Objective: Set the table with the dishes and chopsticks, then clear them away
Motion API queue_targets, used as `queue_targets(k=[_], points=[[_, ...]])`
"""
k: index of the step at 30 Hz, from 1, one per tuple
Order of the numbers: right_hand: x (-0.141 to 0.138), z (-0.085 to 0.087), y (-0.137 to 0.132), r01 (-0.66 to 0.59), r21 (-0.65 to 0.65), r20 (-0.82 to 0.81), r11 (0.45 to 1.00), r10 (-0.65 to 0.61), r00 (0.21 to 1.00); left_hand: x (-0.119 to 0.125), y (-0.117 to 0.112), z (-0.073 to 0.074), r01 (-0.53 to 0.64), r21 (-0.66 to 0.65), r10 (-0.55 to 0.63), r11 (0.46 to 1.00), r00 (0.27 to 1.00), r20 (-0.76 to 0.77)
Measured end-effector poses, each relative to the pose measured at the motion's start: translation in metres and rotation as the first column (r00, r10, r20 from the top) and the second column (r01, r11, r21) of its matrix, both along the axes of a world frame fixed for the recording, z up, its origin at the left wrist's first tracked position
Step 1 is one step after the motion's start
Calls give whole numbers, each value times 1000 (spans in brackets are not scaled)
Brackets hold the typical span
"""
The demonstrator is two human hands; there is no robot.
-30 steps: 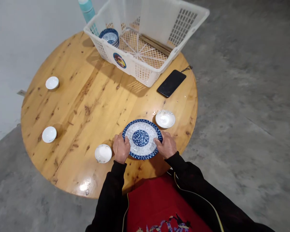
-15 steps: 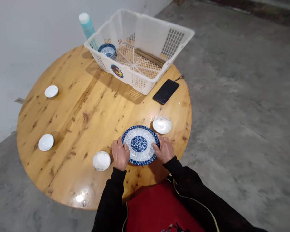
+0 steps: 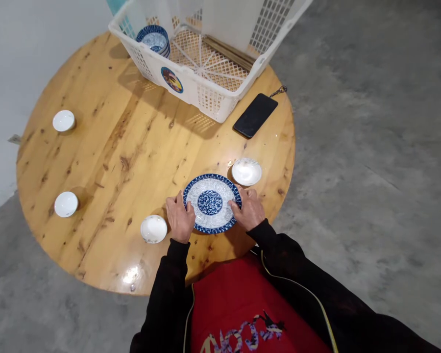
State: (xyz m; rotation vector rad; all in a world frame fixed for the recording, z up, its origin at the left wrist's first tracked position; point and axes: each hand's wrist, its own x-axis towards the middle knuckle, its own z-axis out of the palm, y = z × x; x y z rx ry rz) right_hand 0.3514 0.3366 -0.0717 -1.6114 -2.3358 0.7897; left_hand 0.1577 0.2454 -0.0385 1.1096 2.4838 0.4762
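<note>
A blue-and-white patterned plate lies flat near the front edge of a round wooden table. My left hand grips its left rim, thumb on top. My right hand grips the right rim the same way. A small white dish sits just left of my left hand. Another small white dish sits just beyond my right hand.
A white plastic basket at the table's far side holds stacked blue-and-white bowls and chopsticks. A black phone lies beside it. Two more small white dishes sit at the left edge. Grey concrete floor surrounds the table.
Both hands stay on the plate's rims. The camera view has shifted, so the table and basket sit higher in the frame; the plate itself has barely moved on the table.
</note>
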Motion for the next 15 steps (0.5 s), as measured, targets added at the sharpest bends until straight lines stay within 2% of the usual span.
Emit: queue_targets(k=[3, 6, 8, 11, 13, 15], points=[[5, -9, 2, 36, 0, -111, 999, -35, 993, -6, -1, -4, -26, 63, 20, 998, 995, 100], [4, -20, 4, 73, -154, -232, 985, -108, 967, -13, -2, -14, -46, 80, 20, 996, 955, 297], [-1, -26, 5, 77, -267, -289, 961, -156, 945, -16, -2, -21, -74, 110, 22, 991, 909, 415], [-12, -28, 5, 111, -335, -337, 936, -229, 913, -17, 0, -27, -168, 184, 44, 968, 842, 537], [-19, -27, 4, 135, -346, -377, 928, -270, 886, -16, 1, -25, -245, 216, 61, 945, 782, 620], [-22, -25, 2, 142, -365, -431, 920, -302, 850, -15, 0, -19, -325, 209, 76, 922, 684, 726]])
